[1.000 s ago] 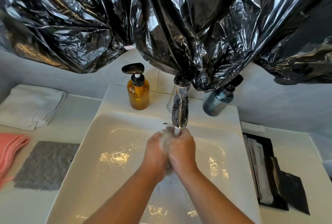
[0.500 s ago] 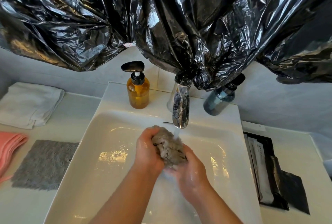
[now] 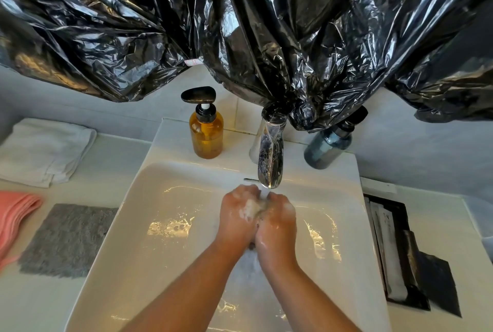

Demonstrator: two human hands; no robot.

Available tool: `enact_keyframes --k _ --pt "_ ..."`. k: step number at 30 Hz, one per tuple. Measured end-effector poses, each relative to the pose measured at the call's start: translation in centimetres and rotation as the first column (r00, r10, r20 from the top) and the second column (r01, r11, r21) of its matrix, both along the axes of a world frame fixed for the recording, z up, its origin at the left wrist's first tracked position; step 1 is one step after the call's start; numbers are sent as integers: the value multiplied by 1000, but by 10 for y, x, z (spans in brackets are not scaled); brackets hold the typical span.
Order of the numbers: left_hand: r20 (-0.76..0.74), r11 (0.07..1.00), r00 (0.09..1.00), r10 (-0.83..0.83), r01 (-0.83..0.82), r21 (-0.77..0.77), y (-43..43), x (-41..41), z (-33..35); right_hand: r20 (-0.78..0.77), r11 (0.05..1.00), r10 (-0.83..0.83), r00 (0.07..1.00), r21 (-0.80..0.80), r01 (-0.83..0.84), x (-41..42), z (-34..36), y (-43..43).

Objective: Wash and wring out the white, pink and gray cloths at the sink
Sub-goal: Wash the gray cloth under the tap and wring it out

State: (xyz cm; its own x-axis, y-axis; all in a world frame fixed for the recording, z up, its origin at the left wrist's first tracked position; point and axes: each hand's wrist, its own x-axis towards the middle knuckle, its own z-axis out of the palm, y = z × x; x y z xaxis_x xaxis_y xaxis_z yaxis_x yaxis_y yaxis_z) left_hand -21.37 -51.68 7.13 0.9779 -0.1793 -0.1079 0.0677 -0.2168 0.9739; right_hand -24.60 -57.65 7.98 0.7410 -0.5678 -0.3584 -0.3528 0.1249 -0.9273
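Both left hand (image 3: 237,221), right hand (image 3: 278,226) clench cloth (image 3: 259,210).

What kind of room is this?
Most likely a bathroom: a white sink with a chrome tap, an amber soap bottle on its back ledge, and the left hand and right hand gripping a soapy cloth under the tap.

Left hand (image 3: 238,221) and right hand (image 3: 278,227) held cloth wad (image 3: 255,209) under faucet (image 3: 270,157), in sink (image 3: 160,206), pump bottle (image 3: 206,130) behind left, tray (image 3: 392,202) to right.
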Motion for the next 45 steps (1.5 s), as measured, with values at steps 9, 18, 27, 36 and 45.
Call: enact_keyframes --k 9,18,27,36,45 --pt "-359 974 933 -12 -71 -217 22 -21 1 21 995 95 995 -3 -95 18 -8 -29" --pt "-265 877 935 235 -322 -357 2 2 -5 37 876 273 961 -422 -233 -29 -6 -1" --pt "15 904 984 -175 155 399 7 6 12 -229 889 251 941 -331 -317 19 -6 -19" --pt "-456 979 889 35 -122 -163 14 -21 16 -83 990 117 990 -69 -123 -12 -3 -37" --pt "-312 984 939 146 -104 145 -34 3 17 50 869 221 974 -464 -174 -32 -22 -33"
